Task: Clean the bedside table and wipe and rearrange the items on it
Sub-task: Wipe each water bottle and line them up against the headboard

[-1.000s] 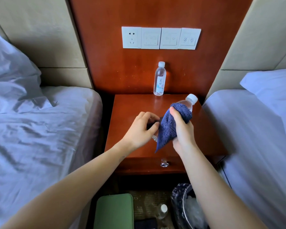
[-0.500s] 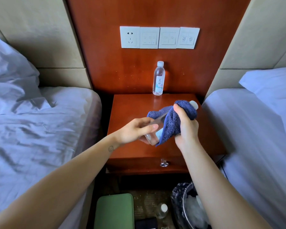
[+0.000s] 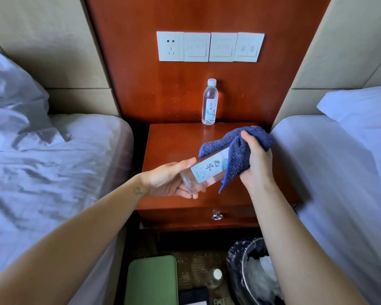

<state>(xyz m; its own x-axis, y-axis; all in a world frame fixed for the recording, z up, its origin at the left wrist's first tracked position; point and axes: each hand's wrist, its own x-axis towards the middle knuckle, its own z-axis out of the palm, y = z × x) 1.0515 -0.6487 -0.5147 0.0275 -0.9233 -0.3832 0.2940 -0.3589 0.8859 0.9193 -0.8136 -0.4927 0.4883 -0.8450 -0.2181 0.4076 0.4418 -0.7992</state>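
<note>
On the left is a bed with crumpled white sheets [image 3: 42,161]. Next comes the left hand [image 3: 169,179]. It holds the bottom end of a clear plastic water bottle with a pale blue label [image 3: 205,170], thumb on top and fingers curled under. The bottle is tilted in the air above the red-brown wooden tabletop [image 3: 174,142] and does not touch it. Its top end is hidden inside a fluffy dark blue cloth [image 3: 238,155]. The right hand [image 3: 257,164] squeezes that cloth around the bottle. At the back of the tabletop a second clear bottle with a white cap [image 3: 209,102] stands up straight, well apart from both hands. On the right is another bed with smooth white sheets [image 3: 339,172].

The held bottle looks smooth, and the left hand has only its end. A hard rub or twist could make it slip and drop. The cap is hidden, so I cannot tell if it is tight. If it is loose, twisting the cloth could spill water. A big swing of the cloth could also knock over the standing bottle.
</note>
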